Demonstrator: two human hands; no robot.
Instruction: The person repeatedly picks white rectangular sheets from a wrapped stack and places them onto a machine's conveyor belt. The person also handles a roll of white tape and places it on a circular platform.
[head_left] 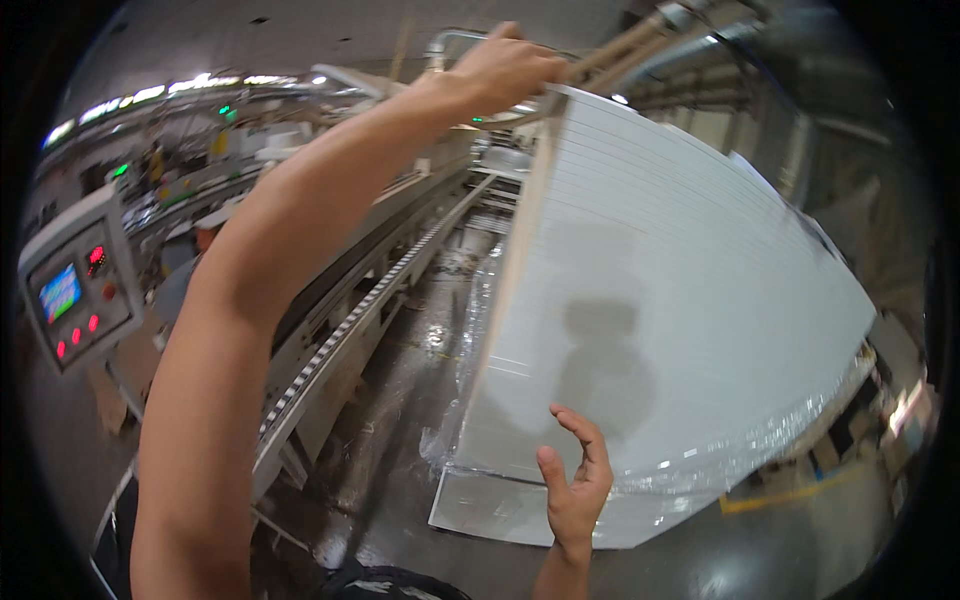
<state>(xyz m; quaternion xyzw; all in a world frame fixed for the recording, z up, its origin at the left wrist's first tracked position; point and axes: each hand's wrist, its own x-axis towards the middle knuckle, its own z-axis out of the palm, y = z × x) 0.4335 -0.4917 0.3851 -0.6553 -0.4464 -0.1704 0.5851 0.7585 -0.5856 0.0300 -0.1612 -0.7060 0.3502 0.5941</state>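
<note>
A tall stack of white panels [720, 290] stands before me, with fine parallel lines across the upper part of its face. My left hand [512, 68] reaches far up to its top left corner, and its bent fingers close on a white panel there. Some of those fingertips are hidden. Lower down, my right hand [578, 490] is raised in front of the stack, thumb and fingers curved apart with nothing between them. Clear plastic wrap [740, 455] runs round the lower part of the stack. Beneath it a white board [500, 505] juts out near the floor.
Left of the stack runs a long machine rail [350, 320] with a black-and-white strip. A control panel [80, 285] with a lit screen and red lights stands at the far left. The shiny floor [400, 400] lies between rail and stack, and a yellow line [790, 495] marks it at right.
</note>
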